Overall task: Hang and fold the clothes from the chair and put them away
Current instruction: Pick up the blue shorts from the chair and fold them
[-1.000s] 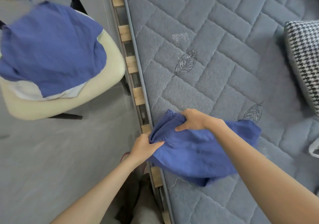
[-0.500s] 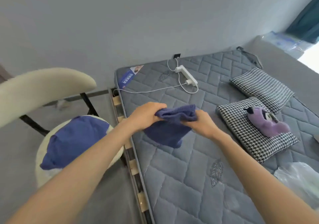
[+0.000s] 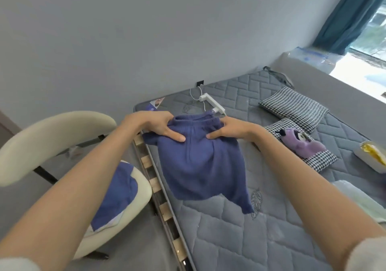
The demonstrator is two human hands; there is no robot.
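Shorts (image 3: 200, 166) hang over the mattress (image 3: 229, 239) edge, left hand (image 3: 154, 126) and right hand (image 3: 231, 131) each gripping the waistband (image 3: 196, 120). Looks light, soft, floppy; I'd hold at waistband corners to keep it flat

1. Blue shorts (image 3: 200, 166): soft matt cloth, finely crinkled, gathered at the waistband.
2. Blue garment (image 3: 117, 193) on the seat: same matt, soft-looking cloth.
3. Mattress (image 3: 240, 239): grey quilted fabric, matt and slightly fuzzy, with stitched seams.
4. Bed slats (image 3: 165, 211): bare pale wood, dull finish.
5. Chair (image 3: 52, 133): cream padded covering, smooth, faint sheen.
6. Pillows (image 3: 292, 105): woven houndstooth cloth, matt.
7. Plush toy (image 3: 300, 145): purple fuzzy pile.
8. Power strip (image 3: 211, 101): white smooth plastic, lightly glossy.
9. Wall (image 3: 146, 30): flat matt paint.
10. Curtain (image 3: 342, 20): teal cloth, matt, softly folded.
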